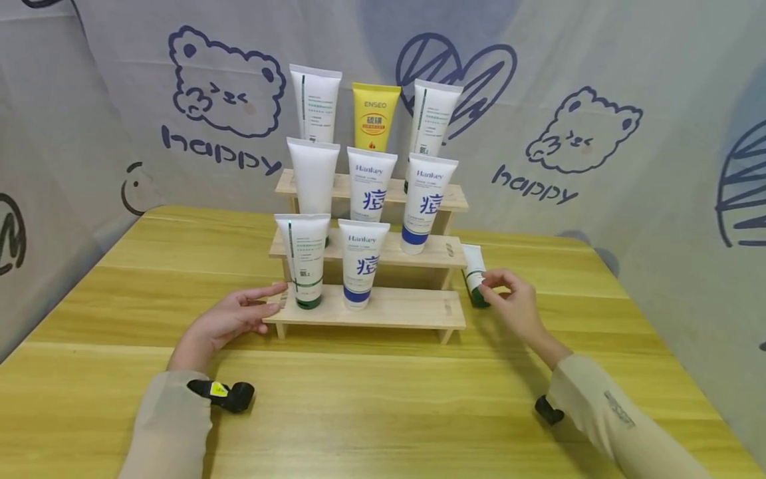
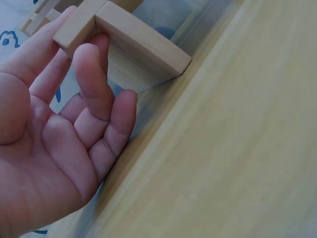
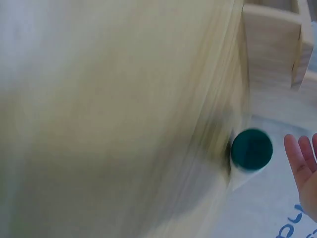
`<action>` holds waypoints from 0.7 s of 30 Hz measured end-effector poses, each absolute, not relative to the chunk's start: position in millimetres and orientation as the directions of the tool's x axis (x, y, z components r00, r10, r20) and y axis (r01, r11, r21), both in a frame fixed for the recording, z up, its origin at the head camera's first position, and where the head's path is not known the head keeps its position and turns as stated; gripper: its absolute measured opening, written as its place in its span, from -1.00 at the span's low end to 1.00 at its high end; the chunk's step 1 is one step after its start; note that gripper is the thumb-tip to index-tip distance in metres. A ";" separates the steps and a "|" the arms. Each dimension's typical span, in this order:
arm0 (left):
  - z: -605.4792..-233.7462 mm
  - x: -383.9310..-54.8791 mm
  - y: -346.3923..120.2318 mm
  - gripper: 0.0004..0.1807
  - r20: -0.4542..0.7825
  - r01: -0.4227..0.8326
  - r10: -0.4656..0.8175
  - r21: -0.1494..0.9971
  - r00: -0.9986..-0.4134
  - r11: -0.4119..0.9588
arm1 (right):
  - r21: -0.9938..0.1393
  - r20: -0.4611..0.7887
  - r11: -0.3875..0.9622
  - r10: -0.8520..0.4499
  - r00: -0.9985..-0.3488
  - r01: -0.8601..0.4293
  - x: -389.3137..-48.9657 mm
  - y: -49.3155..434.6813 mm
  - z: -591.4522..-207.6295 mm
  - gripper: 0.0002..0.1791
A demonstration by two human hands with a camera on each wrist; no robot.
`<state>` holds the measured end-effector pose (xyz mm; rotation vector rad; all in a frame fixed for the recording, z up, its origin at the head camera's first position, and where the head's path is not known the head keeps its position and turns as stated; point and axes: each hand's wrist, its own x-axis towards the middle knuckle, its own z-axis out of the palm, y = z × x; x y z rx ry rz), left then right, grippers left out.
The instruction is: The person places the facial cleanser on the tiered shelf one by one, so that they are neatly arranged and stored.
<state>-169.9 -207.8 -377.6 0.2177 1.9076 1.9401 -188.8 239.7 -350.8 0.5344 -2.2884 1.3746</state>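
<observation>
A three-step wooden stand [image 1: 413, 307] holds upright squeeze tubes. My left hand [image 1: 236, 318] holds the left end of its lowest step; in the left wrist view, fingers of the left hand [image 2: 74, 129] bend at the wooden corner [image 2: 141, 37]. To the right of the stand, a white tube with a green cap [image 1: 475, 269] lies on the table, cap toward me. My right hand [image 1: 513, 303] hovers by that tube, its fingertips overlapping it in the head view. From the right wrist, a gap shows between the green cap [image 3: 251, 149] and the loosely extended fingers [image 3: 297, 161].
On the lowest step stand a green-capped tube [image 1: 304, 263] and a blue-banded Hankey tube [image 1: 361, 266]. Three tubes fill the middle step; a yellow tube [image 1: 375, 116] stands between two white ones on top. A printed cloth [image 1: 359, 40] hangs behind the wooden table [image 1: 359, 412].
</observation>
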 end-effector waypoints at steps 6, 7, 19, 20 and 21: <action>-377.7 -170.8 -207.3 -0.38 -0.174 -0.181 0.392 0.983 -0.903 0.019 | -0.739 0.476 0.503 -0.080 -0.876 -0.448 -208.4 252.1 -358.8 -0.77; -378.0 -170.8 -207.6 -0.38 -0.174 -0.181 0.392 0.983 -0.903 0.019 | -0.742 0.459 0.516 -0.075 -0.885 -0.428 -211.3 253.2 -359.4 -0.76; -377.1 -169.6 -207.7 -0.36 -0.171 -0.182 0.393 0.983 -0.903 0.009 | -0.744 0.195 0.636 -0.089 -0.977 -0.207 -233.3 262.7 -361.4 -0.57; -376.9 -169.6 -207.6 -0.36 -0.171 -0.182 0.395 0.983 -0.903 0.010 | -0.743 0.179 0.639 -0.096 -0.979 -0.198 -234.8 264.3 -362.2 -0.55; -376.6 -169.5 -207.6 -0.36 -0.171 -0.182 0.396 0.983 -0.902 0.010 | -0.743 0.163 0.642 -0.101 -0.982 -0.189 -236.1 265.7 -362.7 -0.53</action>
